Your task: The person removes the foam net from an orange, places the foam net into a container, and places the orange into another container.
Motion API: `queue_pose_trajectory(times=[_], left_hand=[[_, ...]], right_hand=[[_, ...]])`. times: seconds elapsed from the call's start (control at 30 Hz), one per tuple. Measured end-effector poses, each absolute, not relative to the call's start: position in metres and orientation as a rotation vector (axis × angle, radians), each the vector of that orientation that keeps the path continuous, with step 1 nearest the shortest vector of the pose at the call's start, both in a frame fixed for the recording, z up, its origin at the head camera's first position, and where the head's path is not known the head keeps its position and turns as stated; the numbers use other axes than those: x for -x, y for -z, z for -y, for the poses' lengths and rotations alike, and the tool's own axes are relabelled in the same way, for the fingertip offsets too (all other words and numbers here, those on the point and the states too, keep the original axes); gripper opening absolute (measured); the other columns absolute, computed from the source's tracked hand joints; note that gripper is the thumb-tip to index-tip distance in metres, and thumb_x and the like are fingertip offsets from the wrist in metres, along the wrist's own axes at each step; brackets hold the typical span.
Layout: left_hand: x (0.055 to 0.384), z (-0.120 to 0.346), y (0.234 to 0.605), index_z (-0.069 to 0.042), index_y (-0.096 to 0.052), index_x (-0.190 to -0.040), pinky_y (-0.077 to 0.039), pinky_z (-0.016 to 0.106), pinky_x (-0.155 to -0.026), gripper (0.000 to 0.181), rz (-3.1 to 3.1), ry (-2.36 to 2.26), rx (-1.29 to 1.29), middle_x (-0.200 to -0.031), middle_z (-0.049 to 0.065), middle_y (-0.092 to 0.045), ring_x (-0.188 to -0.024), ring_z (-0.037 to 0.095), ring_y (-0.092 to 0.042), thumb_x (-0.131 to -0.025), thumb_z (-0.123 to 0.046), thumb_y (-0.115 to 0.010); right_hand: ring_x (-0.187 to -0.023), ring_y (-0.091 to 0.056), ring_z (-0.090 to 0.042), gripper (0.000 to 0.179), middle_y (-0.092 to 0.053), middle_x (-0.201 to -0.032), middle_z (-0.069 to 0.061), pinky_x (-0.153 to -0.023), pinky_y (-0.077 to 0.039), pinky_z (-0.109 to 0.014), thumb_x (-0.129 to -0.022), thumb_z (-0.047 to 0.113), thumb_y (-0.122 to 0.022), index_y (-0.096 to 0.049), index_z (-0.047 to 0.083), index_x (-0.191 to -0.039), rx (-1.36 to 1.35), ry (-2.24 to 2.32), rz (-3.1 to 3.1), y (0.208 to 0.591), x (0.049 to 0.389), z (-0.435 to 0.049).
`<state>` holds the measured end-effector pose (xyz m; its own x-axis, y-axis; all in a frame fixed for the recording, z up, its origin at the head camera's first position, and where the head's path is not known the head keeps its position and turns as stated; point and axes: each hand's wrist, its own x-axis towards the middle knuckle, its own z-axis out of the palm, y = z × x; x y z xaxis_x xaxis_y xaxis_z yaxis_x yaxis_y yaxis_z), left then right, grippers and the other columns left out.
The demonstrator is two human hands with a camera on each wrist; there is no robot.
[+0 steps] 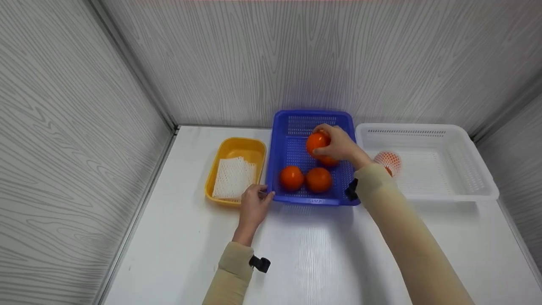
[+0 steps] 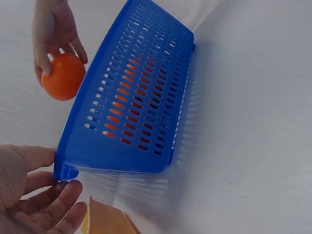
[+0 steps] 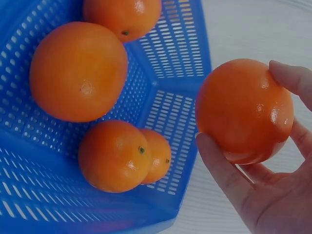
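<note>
My right hand (image 1: 340, 146) grips an orange (image 1: 316, 143) between thumb and fingers, raised over the blue basket (image 1: 278, 140). In the right wrist view this held orange (image 3: 243, 111) is smooth and bare, with the fingers around its lower side. Several more oranges (image 3: 78, 72) lie loose inside the basket. At the basket's near left corner my left hand (image 1: 254, 205) pinches the rim. The left wrist view has fingers of this left hand (image 2: 36, 195) on both sides of the rim.
Left of the blue basket stands a yellow tray (image 1: 242, 145) with white foam nets (image 1: 233, 178) piled in it. A white basket (image 1: 449, 198) on the right holds a netted orange (image 1: 388, 160) near its left side. A grained wall (image 1: 237, 63) rises behind.
</note>
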<state>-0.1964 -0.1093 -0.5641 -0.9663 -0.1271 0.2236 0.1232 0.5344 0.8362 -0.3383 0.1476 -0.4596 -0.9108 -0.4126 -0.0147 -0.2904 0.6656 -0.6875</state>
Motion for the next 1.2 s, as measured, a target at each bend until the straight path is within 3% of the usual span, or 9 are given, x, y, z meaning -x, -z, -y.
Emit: queue_pose_trajectory(times=[0.27,0.57,0.77,0.9,1.2], left_hand=[[0.197,0.108,0.563,0.008,-0.068,-0.104,-0.056,0.034,-0.074,0.022,2.53,1.436,-0.011,-0.095,0.014,-0.063,-0.083,0.022,-0.065,-0.088,-0.006,-0.073],[0.197,0.109,0.564,0.007,-0.068,-0.102,-0.056,0.035,-0.073,0.021,2.529,1.43,-0.005,-0.094,0.013,-0.063,-0.081,0.022,-0.065,-0.088,-0.007,-0.073],[0.196,0.108,0.565,0.007,-0.068,-0.101,-0.056,0.034,-0.073,0.02,2.529,1.41,-0.004,-0.093,0.013,-0.063,-0.079,0.021,-0.065,-0.088,-0.008,-0.073],[0.196,0.107,0.565,0.006,-0.068,-0.101,-0.056,0.034,-0.073,0.02,2.526,1.416,-0.007,-0.094,0.013,-0.063,-0.08,0.021,-0.065,-0.088,-0.008,-0.073],[0.196,0.105,0.567,0.006,-0.068,-0.103,-0.055,0.033,-0.074,0.021,2.534,1.428,-0.005,-0.095,0.012,-0.063,-0.083,0.021,-0.064,-0.089,-0.009,-0.073]], right_hand=[[-0.113,-0.049,-0.036,0.054,-0.049,-0.131,-0.019,-0.095,-0.045,-0.054,-0.082,0.018,-0.077,-0.055,0.012,-0.131,0.592,0.931,-2.729,0.474,0.343,-0.139],[-0.121,-0.047,-0.036,0.06,-0.046,-0.139,-0.018,-0.107,-0.033,-0.057,-0.089,0.019,-0.073,-0.046,0.016,-0.142,0.498,0.76,-2.697,0.492,0.342,-0.13],[-0.124,-0.047,-0.041,0.06,-0.04,-0.146,-0.022,-0.104,-0.035,-0.06,-0.093,0.021,-0.069,-0.042,0.021,-0.146,0.56,0.581,-2.684,0.498,0.34,-0.128],[-0.121,-0.047,-0.042,0.052,-0.035,-0.148,-0.023,-0.1,-0.037,-0.064,-0.097,0.024,-0.064,-0.045,0.028,-0.145,0.543,0.498,-2.629,0.498,0.337,-0.128],[-0.126,-0.037,-0.038,0.044,-0.03,-0.154,-0.011,-0.103,-0.028,-0.068,-0.095,0.023,-0.065,-0.056,0.032,-0.138,0.353,0.482,-2.503,0.498,0.328,-0.128]])
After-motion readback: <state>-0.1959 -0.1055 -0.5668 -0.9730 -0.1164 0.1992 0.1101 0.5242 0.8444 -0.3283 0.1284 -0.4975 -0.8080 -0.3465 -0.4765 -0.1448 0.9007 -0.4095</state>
